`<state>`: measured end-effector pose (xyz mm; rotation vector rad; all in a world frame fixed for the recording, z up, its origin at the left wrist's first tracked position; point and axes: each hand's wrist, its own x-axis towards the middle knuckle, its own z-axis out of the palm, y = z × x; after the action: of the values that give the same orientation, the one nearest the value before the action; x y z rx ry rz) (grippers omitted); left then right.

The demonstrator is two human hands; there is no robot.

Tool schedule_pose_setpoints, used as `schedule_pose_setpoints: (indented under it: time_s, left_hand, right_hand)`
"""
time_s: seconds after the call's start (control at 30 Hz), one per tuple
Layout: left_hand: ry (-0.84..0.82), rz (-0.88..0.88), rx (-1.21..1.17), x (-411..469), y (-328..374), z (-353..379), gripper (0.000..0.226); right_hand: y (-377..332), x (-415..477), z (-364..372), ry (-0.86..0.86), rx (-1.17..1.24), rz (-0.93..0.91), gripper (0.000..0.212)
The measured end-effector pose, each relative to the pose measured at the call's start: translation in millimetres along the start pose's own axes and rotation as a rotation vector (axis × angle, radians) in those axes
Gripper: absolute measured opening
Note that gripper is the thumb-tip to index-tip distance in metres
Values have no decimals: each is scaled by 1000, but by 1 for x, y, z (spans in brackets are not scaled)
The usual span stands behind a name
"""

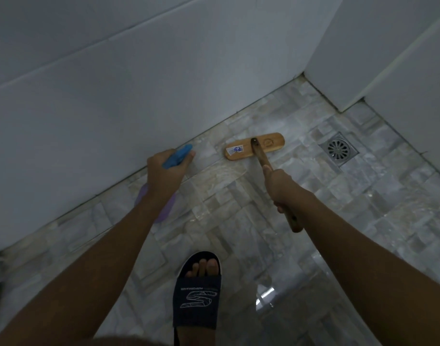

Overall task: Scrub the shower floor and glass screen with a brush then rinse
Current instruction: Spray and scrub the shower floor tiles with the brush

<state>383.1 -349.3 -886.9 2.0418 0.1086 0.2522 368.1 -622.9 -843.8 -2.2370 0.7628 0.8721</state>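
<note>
**Brush down on shower floor, both hands busy**

Left hand (164,172) is gripping a spray bottle (178,155), fingers curled round its blue top, close to the wall (114,103). Brush (255,146) is sitting flat on the shower floor (228,211) near the wall. Right hand (280,188) is clamping its wooden handle (261,158). Drain (338,149) is lying further right.
</note>
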Motion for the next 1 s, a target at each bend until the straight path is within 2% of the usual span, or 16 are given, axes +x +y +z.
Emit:
schedule_pose_setpoints:
  time_s: [0.2,0.33,0.4,0.47,0.57,0.73,0.8,1.0]
  left_hand:
    - [-29,25,-17,0,6,-3,41]
    - [56,117,61,0,1,-8,49]
    - [88,118,66,-2,1,-9,48]
    - [78,148,56,-6,-2,-10,33]
    - [48,190,88,-11,-3,-9,14]
    - [98,69,59,-10,-1,-16,36]
    - [93,33,20,-9,-1,-20,36]
    - [89,-28,-33,-9,-5,-31,38]
  right_hand:
    - [6,-20,1,-61,-76,-20,65]
    - [23,-52,8,-172,-164,-65,54]
    - [28,-62,10,-206,-167,-57,58]
    - [15,-61,12,-220,-168,-80,61]
    - [-27,-40,17,-212,-145,-215,62]
    - [-90,1,34,-136,-53,-224,60]
    - [-81,-6,33,-154,-79,-222,59]
    - [13,-72,29,-281,-178,-123,52]
